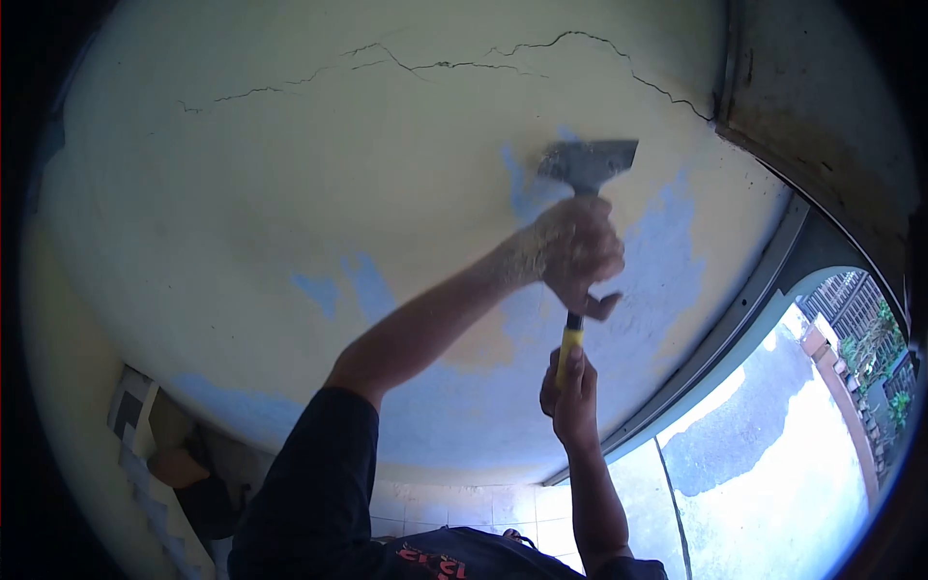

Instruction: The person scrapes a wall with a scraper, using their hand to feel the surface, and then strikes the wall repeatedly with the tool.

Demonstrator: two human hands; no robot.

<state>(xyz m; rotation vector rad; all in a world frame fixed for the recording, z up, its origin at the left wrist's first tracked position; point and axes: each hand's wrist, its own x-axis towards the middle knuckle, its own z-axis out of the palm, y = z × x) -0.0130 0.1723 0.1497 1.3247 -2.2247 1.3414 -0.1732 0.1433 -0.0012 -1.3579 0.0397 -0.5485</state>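
Observation:
A wide-bladed scraper is against the cream wall, its blade pointing up. My left hand is wrapped round the upper handle, just below the blade, with the fingers curled and the thumb sticking out. Pale dust covers the back of that hand and wrist. Lower down, my right hand grips the yellow part of the handle. Pale blue patches show where the cream paint is gone, around and below the blade. Slight blur softens the blade's left corner and my left hand.
Dark cracks run across the upper wall. A dark frame borders the wall at right, with an opening onto bright paving and plants. White tiles lie below. At lower left stand a patterned edge and a brown object.

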